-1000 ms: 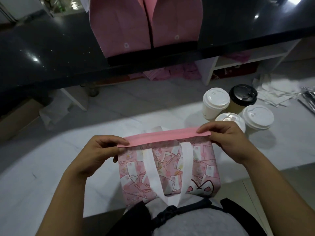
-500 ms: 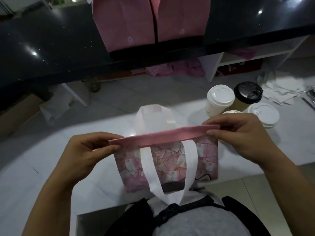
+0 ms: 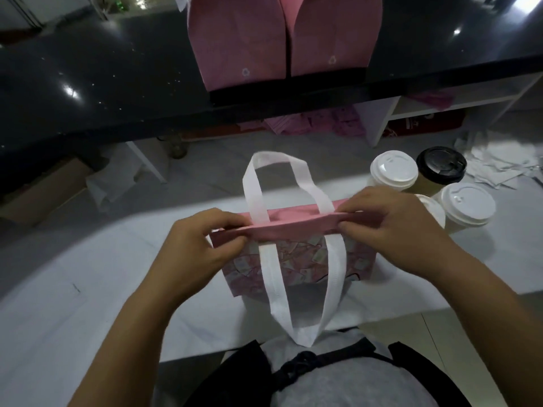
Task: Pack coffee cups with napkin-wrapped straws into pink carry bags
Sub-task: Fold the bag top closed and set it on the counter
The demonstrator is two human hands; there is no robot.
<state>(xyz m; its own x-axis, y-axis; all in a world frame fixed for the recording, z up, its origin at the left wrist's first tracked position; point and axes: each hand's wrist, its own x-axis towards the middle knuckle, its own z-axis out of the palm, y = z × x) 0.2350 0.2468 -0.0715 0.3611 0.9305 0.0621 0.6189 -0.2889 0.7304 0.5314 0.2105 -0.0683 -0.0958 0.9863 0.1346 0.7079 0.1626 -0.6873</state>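
Observation:
A pink patterned carry bag [image 3: 296,261] with white handles stands on the white table [image 3: 73,304] in front of me. My left hand [image 3: 202,248] pinches the left end of its pink top rim, and my right hand [image 3: 390,227] pinches the right end. One white handle [image 3: 282,183] stands up behind the rim; the other hangs down the front. Right of the bag are several lidded coffee cups: a white-lidded cup [image 3: 393,171], a black-lidded cup [image 3: 440,167], another white-lidded cup [image 3: 467,207], and one partly hidden behind my right hand.
A dark glossy counter [image 3: 102,92] runs across the back, with two plain pink bags [image 3: 282,39] standing on it. Loose white napkins [image 3: 499,168] lie at the far right of the table. Pink bags and a cardboard box sit on the floor under the counter.
The bag has shifted farther from me on the table, and its rear handle has flipped upright. Both hands have slid inward along the rim, still pinching it.

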